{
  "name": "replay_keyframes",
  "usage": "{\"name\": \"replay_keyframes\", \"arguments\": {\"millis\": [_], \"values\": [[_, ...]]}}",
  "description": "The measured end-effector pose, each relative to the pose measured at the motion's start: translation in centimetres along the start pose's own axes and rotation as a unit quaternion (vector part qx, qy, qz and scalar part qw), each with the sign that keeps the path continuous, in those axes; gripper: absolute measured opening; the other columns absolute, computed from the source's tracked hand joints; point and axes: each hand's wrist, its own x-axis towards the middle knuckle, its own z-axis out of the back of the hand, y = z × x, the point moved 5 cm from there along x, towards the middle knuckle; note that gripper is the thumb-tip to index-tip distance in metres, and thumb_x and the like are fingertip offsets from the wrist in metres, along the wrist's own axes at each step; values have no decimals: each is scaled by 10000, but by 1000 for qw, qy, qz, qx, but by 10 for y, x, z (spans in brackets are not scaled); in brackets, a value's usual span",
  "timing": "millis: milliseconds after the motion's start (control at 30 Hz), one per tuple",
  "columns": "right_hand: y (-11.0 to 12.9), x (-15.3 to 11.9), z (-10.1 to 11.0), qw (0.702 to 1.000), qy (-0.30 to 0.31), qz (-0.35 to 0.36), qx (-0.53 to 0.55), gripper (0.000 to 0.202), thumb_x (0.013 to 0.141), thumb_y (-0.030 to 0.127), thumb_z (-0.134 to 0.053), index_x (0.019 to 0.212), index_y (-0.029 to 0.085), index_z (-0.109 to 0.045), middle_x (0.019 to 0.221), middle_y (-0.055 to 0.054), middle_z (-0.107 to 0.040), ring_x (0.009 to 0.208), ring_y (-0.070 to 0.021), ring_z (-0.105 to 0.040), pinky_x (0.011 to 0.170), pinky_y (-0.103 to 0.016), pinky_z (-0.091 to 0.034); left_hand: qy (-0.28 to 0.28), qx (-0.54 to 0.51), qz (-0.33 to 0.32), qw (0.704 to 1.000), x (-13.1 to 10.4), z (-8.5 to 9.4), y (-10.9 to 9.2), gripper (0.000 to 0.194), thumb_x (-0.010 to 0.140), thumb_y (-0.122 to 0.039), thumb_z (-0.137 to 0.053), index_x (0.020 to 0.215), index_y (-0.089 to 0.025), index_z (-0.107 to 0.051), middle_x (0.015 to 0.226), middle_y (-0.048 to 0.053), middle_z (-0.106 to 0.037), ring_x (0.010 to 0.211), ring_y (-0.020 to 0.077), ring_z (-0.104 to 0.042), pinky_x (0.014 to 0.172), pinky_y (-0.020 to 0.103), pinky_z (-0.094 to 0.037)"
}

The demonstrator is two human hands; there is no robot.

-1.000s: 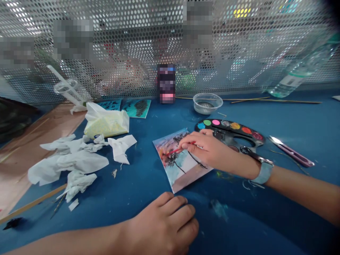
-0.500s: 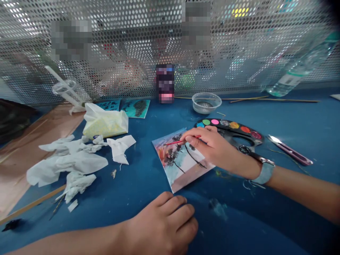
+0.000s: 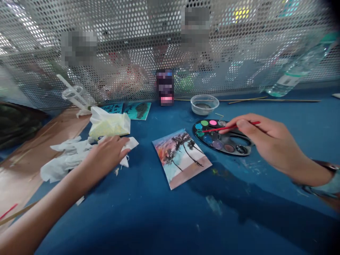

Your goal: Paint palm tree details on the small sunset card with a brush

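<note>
My right hand (image 3: 265, 141) pinches a thin red paintbrush (image 3: 220, 129), its tip at the green-blue well of the black oval paint palette (image 3: 220, 151). To the palette's left lies a small painting (image 3: 182, 156) of dark palm trees against a pink, orange and blue sky. My left hand (image 3: 110, 152) is on a crumpled white tissue (image 3: 132, 143), with its thumb and fingers bent around it. Part of that tissue is hidden under the hand.
Behind my left hand sits a yellow-white tissue pack (image 3: 110, 124), with used tissues (image 3: 63, 163) beside it. A clear bowl of water (image 3: 204, 105), a phone (image 3: 165, 86) and a plastic bottle (image 3: 289, 79) stand along the perforated metal screen (image 3: 132, 63).
My right hand has carried the paintbrush from the painting rightward to the palette. My left hand has gone from the table's front edge up and left onto the tissue.
</note>
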Motion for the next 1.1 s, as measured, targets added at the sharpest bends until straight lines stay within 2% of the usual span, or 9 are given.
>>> {"name": "replay_keyframes", "arguments": {"millis": [100,200,300,367,467,567,733,967,1100], "values": [[-5,-4,-4,1000,15,-9,-4,335,997,501,-501,941,261,-729,951,-79,-775,1017,-241,-692,959,-434,-501,10,-44,-28,999,3,1,-1,345,1047,-266,-321,1118,-138,-633,1063,121,-622,1044,280,-615,940,434,-486],[-2,-2,-11,1000,18,-7,1,335,984,514,-517,920,264,-730,945,-89,-776,1047,-260,-678,927,-445,-518,-43,-135,-52,989,1,27,-25,306,1050,-283,-349,1102,-159,-624,1086,92,-615,1046,239,-600,937,395,-470],[6,0,-22,998,54,35,9,346,990,499,-499,885,258,-723,966,-79,-766,1016,-254,-690,908,-436,-539,-69,-203,-127,968,3,46,-53,293,1053,-260,-365,1102,-167,-638,1071,72,-610,1019,205,-591,930,357,-462],[8,-1,-28,995,83,41,24,348,1001,486,-478,883,256,-712,943,-63,-757,940,-230,-705,855,-405,-558,-50,-200,-177,962,8,43,-68,314,1044,-210,-359,1131,-172,-658,1071,75,-602,1001,200,-579,922,348,-465],[4,-4,-30,995,93,22,36,330,1006,481,-477,922,257,-704,946,-50,-758,877,-200,-701,765,-356,-560,-8,-170,-194,966,20,26,-76,339,1020,-170,-374,1164,-191,-681,1105,92,-589,986,211,-558,910,367,-475],[1,-5,-29,996,86,15,26,320,1003,483,-485,942,258,-704,966,-49,-765,887,-194,-693,764,-349,-549,7,-158,-197,968,28,16,-74,353,1011,-181,-382,1163,-213,-699,1121,101,-568,979,218,-542,914,397,-483],[2,-2,-28,997,76,8,14,296,1006,446,-487,917,267,-706,866,-29,-749,857,-187,-689,794,-356,-539,0,-173,-191,966,26,15,-62,389,974,-136,-385,1141,-244,-720,1100,84,-552,967,205,-531,903,382,-476],[-3,-2,-30,998,68,-7,7,317,969,501,-516,910,266,-721,888,-34,-732,630,-144,-575,576,-313,-453,41,-171,-167,970,24,5,-62,466,926,-65,-401,1148,-288,-744,1113,85,-539,973,215,-535,911,404,-477],[-4,-3,-29,998,64,-5,3,335,961,523,-521,917,263,-729,878,-35,-737,672,-156,-601,615,-313,-478,59,-166,-160,971,26,3,-62,450,926,-69,-422,1136,-297,-748,1124,84,-539,989,228,-538,920,421,-470]]}}
